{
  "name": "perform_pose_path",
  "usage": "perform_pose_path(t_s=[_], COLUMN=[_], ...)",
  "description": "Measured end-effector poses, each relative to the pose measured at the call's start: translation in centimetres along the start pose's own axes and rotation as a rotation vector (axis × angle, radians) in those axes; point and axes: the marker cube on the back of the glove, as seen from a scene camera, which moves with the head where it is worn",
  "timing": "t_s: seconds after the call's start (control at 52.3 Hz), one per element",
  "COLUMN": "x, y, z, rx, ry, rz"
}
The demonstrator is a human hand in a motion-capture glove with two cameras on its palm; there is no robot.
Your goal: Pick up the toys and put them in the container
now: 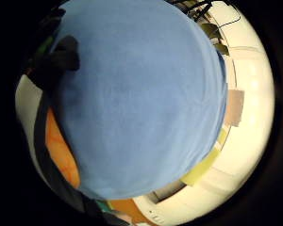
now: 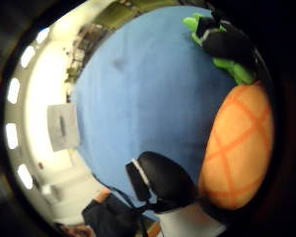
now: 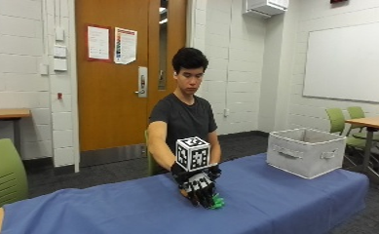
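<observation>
Outside view: person seated behind a long table (image 3: 111, 207) draped in smooth blue cloth. Gloved right hand (image 3: 198, 187) is low at the centre of the frame, fingers (image 3: 204, 194) pointing down and curled around a soft toy on the cloth; only a bright green tip of it shows under the fingertips.

Thumb-side palm view: the toy is a plush pineapple (image 2: 239, 148), rounded orange body with a darker orange criss-cross lattice and fuzzy green leaves, lying on the blue cloth and pressed close against the palm. A black fingertip lies across the leaves; another rests on the cloth beside the body.

Container (image 3: 306, 151): boxy grey-white fabric bin with a strap handle, open top, on the table at right of the frame, well apart from the hand.
</observation>
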Motion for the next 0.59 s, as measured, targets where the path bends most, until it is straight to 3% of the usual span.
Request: perform_pose_path(t_s=[0.248, 0.459, 0.592], x=[-0.7, -1.3, -2.6], y=[0.3, -0.2, -0.2], z=[-1.7, -1.5, -2.4], rx=[0.198, -0.057, -0.082], ry=[0.047, -0.006, -0.012], rz=[-0.047, -0.031, -0.029])
